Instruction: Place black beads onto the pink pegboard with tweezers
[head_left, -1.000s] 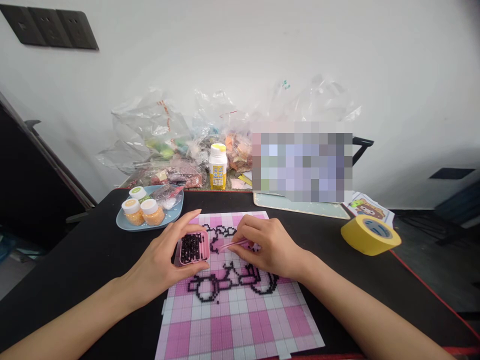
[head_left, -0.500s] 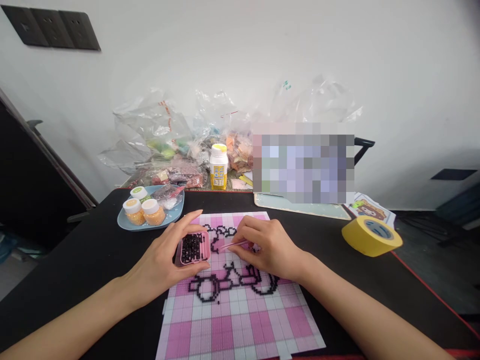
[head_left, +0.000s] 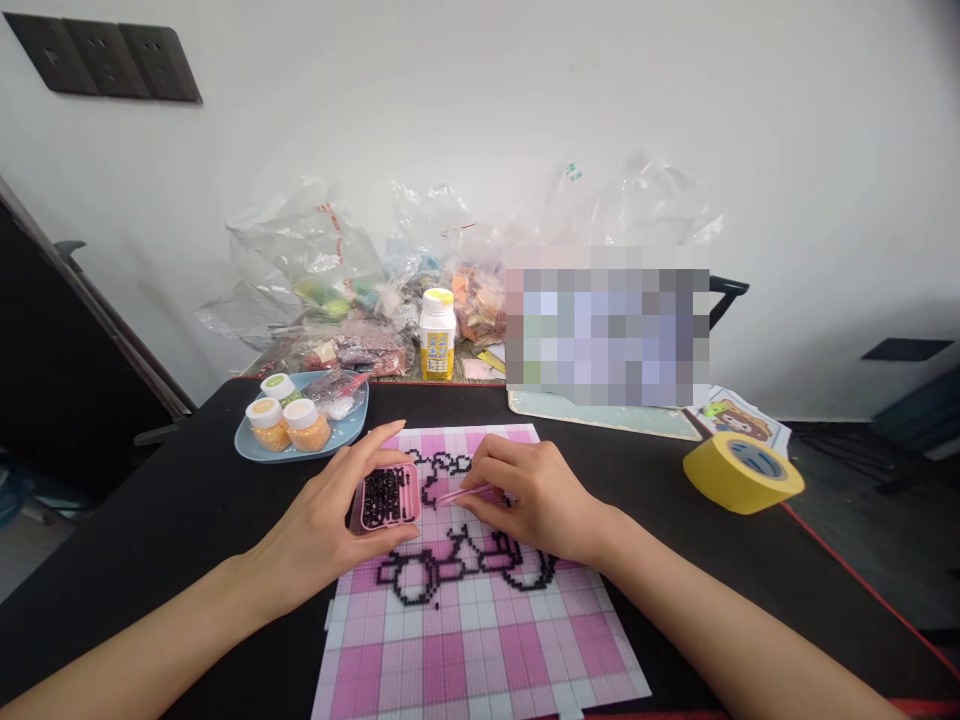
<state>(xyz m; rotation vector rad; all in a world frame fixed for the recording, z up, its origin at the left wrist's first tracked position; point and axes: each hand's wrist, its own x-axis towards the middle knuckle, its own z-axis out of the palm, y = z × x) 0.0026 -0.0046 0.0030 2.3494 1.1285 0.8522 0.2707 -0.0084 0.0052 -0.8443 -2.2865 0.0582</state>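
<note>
My left hand (head_left: 330,515) is curled around a small pink tray (head_left: 415,492), thumb along the near side and fingers along the far side. Black beads (head_left: 384,495) fill most of it, in loose rows. Pink tweezers (head_left: 459,493) are pinched in my right hand (head_left: 525,490), with their tip pointing left, just right of the tray. Whether a bead is in the tip is too small to tell. Beneath both hands lies a pink-and-white checked pegboard (head_left: 480,640). Black bead outlines (head_left: 450,568) run across its upper half, partly hidden by my right hand.
A blue plate (head_left: 349,425) at the left bears several white-lidded jars (head_left: 306,425) and a plastic bag. Behind stand a white-and-yellow bottle (head_left: 438,335) and bags of coloured bits (head_left: 337,345). Yellow tape (head_left: 720,475) and a printed card (head_left: 742,420) lie at the right.
The tweezers' tip has shifted very slightly down over the pegboard, and my right hand has moved a little with it. My left hand and the tray have stayed in place.
</note>
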